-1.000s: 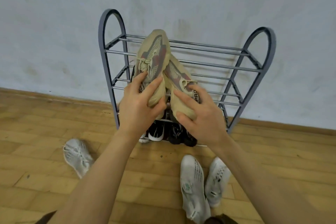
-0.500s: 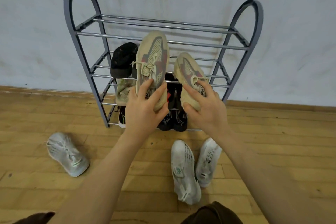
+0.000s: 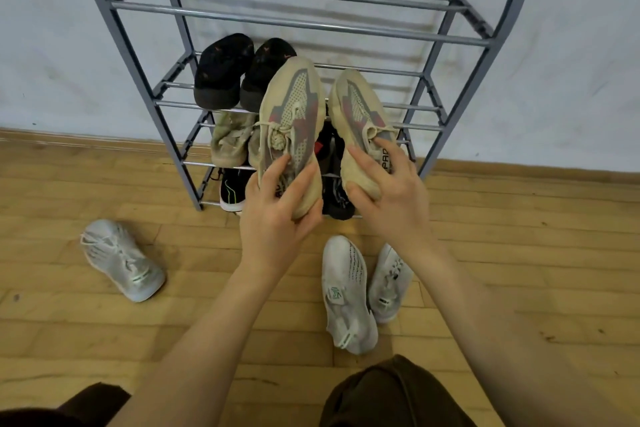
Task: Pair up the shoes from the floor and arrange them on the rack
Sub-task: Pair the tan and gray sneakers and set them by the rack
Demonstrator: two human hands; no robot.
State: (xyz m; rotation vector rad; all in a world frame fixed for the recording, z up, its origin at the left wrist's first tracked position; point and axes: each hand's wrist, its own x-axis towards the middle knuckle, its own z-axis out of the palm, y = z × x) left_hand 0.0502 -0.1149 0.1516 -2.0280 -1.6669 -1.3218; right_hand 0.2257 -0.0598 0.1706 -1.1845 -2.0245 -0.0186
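A grey metal shoe rack (image 3: 135, 55) stands against the white wall. My left hand (image 3: 277, 218) grips the heel of one beige sneaker with grey and red panels (image 3: 294, 107), toe pointing at the rack's second shelf. My right hand (image 3: 394, 198) holds the heel of the matching beige sneaker (image 3: 360, 107) just to its right. Both shoes hover in front of the rack, a small gap between them. A black pair (image 3: 225, 69) sits on the second shelf at the left.
Worn pale shoes (image 3: 228, 139) sit on the third shelf and black sneakers (image 3: 232, 191) on the bottom one. On the wooden floor lie a single white sneaker (image 3: 121, 260) at the left and two white sneakers (image 3: 346, 295) below my hands. My knees show at the bottom edge.
The view has moved closer and lower toward the rack. The two beige sneakers have come down from the top shelf level and spread apart side by side.
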